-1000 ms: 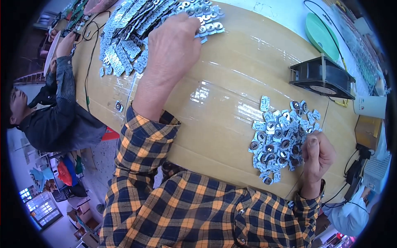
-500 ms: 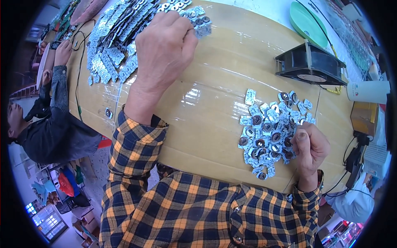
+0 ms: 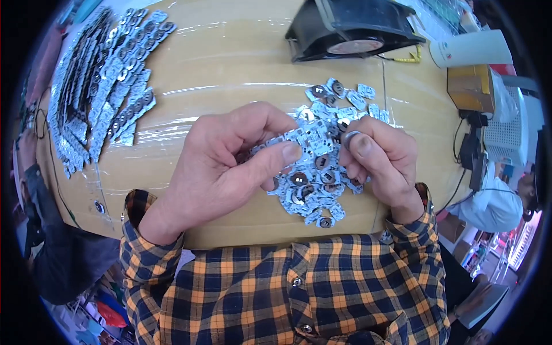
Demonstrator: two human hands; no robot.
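My left hand (image 3: 227,164) pinches a strip of small light-blue circuit boards (image 3: 313,140) between thumb and fingers. The strip lies above a loose heap of small separate circuit boards (image 3: 299,198), many with dark round parts on them. My right hand (image 3: 382,158) is closed beside the strip's right end, with a small round metallic piece (image 3: 349,138) at its thumb and forefinger. The tips of its other fingers are partly hidden. At the far left lies a stack of uncut circuit board strips (image 3: 109,75), piled on one another.
A black fan (image 3: 353,29) stands at the far side of the tan table (image 3: 224,69). To the right are a white cup (image 3: 471,49), a cardboard box (image 3: 468,89) and a white basket (image 3: 509,135). One small board (image 3: 99,206) lies near the left edge. People sit at both sides.
My left hand has come from the stack back to the middle, now with a strip. My right hand has risen from the heap toward it. The whole view has shifted rightward.
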